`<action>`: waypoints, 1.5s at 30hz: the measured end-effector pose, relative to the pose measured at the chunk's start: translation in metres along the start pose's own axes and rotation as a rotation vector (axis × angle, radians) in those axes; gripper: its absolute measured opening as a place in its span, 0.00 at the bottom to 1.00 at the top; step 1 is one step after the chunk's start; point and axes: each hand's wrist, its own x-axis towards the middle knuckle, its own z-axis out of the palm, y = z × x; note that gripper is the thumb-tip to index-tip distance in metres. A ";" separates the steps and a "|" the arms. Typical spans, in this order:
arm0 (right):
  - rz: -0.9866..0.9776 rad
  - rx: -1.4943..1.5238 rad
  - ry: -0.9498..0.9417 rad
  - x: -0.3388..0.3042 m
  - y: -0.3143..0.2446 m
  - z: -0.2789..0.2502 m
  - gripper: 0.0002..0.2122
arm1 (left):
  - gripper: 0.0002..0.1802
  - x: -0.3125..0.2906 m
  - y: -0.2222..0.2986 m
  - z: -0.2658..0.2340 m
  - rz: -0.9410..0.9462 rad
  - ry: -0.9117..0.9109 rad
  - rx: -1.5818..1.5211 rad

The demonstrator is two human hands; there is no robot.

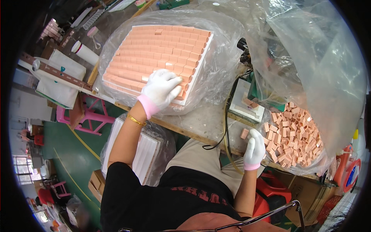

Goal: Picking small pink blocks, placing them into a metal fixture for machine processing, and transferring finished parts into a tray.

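From here I can't tell if any fingers (176, 82) grip anything: the white-gloved left hand (160, 88) curls over rowed peach rectangular blocks (152, 49), the white-gloved right hand (254, 152) beside hollow peach pieces (295, 135) probably heaped within reach.

The place appears to be a workshop or small factory: a green floor (58, 135) painted with yellow lines (84, 142), a worn tabletop (197, 124) carrying a heap of small peach pieces (295, 135) and rows of similar pieces (154, 48), clear plastic sheeting (317, 46), and a cardboard box (96, 182) below.
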 end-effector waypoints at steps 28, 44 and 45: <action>0.013 0.038 -0.012 0.000 0.002 0.000 0.13 | 0.25 -0.004 -0.005 0.004 -0.078 0.009 -0.159; 0.005 0.013 0.014 0.001 -0.001 -0.001 0.11 | 0.14 0.016 -0.027 -0.001 -0.019 0.092 -0.162; 0.015 0.010 0.012 0.001 -0.001 -0.002 0.11 | 0.13 0.023 -0.029 0.000 -0.007 0.026 -0.177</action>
